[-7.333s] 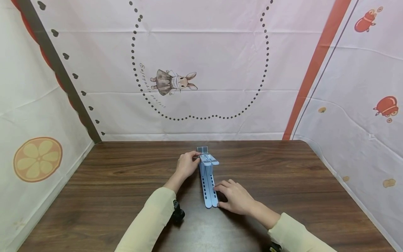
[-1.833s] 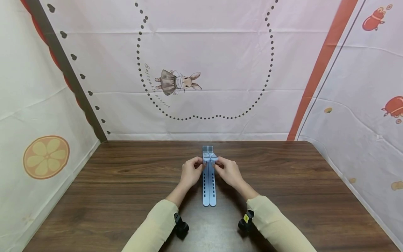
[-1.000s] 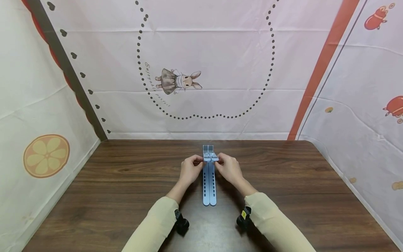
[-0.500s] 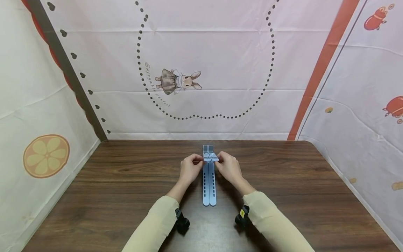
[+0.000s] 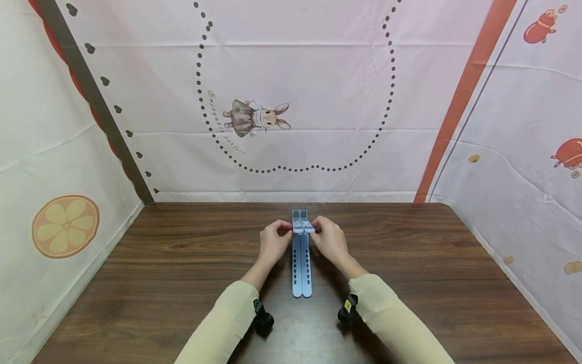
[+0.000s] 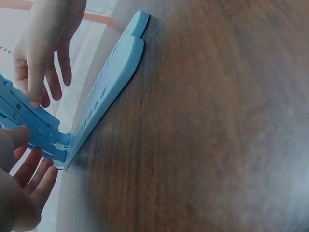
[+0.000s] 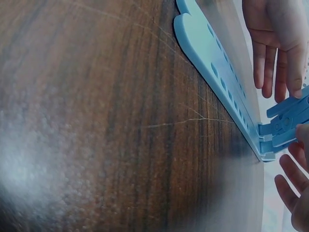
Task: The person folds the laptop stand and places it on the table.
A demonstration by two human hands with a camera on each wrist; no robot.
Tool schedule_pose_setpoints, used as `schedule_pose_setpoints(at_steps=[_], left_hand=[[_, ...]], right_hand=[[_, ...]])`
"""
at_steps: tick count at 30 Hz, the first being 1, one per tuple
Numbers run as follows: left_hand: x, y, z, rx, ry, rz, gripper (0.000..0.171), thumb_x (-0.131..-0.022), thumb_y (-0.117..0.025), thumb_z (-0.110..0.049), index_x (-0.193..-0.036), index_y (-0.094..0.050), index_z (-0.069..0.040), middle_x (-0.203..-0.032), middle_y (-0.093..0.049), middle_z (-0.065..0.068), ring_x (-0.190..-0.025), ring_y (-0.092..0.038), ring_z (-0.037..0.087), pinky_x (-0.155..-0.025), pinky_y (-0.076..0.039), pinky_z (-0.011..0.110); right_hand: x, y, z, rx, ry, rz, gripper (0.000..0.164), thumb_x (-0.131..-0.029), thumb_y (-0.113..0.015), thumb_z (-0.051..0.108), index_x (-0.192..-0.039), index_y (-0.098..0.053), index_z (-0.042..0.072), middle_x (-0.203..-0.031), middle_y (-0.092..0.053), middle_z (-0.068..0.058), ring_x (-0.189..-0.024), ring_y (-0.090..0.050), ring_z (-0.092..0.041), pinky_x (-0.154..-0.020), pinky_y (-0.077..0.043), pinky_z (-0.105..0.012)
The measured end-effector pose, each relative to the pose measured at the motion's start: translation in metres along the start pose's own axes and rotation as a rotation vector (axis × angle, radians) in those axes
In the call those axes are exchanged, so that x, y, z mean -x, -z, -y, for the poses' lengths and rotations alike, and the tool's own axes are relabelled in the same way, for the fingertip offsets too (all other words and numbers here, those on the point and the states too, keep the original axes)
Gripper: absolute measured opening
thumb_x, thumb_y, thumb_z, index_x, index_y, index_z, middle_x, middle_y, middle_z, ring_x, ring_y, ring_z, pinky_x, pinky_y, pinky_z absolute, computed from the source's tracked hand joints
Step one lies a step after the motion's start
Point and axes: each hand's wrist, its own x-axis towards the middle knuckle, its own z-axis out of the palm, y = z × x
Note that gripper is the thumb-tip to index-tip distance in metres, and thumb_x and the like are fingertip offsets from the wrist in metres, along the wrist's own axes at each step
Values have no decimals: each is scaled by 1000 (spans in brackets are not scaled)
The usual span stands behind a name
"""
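A light blue folding laptop stand (image 5: 302, 265) stands on the table, its two slotted bars side by side and pointing toward me. Its raised support arms (image 6: 36, 123) slope up from the hinge at the far end. On the left side my left hand (image 5: 273, 244) pinches the raised part between thumb and fingers. Opposite it, my right hand (image 5: 331, 241) pinches the other side in the same way. In the wrist views the thumbs press on the arms, and the remaining fingers stay loosely extended. Part of the grip is hidden behind the top supports in the head view.
The brown wooden table (image 5: 191, 283) reaches back to a white printed cloth (image 5: 318, 101) with a rabbit picture. Cloth also hangs along both sides. A small black camera (image 5: 262, 319) sits at the left wrist, and another black camera (image 5: 347, 311) at the right.
My right hand has gone from the near end of the bars to the raised part, and the stand now points straight at me. During the last second, only the right forearm shifts slightly inward.
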Motion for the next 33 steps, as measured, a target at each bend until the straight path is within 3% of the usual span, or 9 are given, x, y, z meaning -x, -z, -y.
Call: schedule_pose_setpoints(at_steps=[9, 18, 33], left_hand=[[-2, -2, -1, 38, -42, -44, 27, -78, -68, -3, -104, -64, -9, -85, -70, 6, -76, -67, 18, -66, -55, 28], [-3, -2, -3, 13, -55, -36, 20, -79, -67, -2, -97, -69, -11, -87, -70, 4, -81, -66, 17, -71, -54, 26], [-5, -1, -4, 15, -31, -30, 18, -80, -67, -4, -97, -69, -10, -92, -70, 4, -82, -65, 16, -69, -54, 27]], right_hand=[[-1, -1, 0, -3, 14, -28, 18, -77, -69, 8, -94, -61, 10, -89, -66, -3, -77, -65, -15, -66, -53, -30], [-1, -2, -1, -53, 70, -40, 21, -77, -70, 5, -97, -62, 8, -94, -64, -6, -81, -67, -21, -68, -55, -34], [-3, -2, -1, -41, 31, -39, 17, -79, -69, 5, -93, -63, 14, -92, -69, -2, -80, -68, -19, -66, -54, -35]])
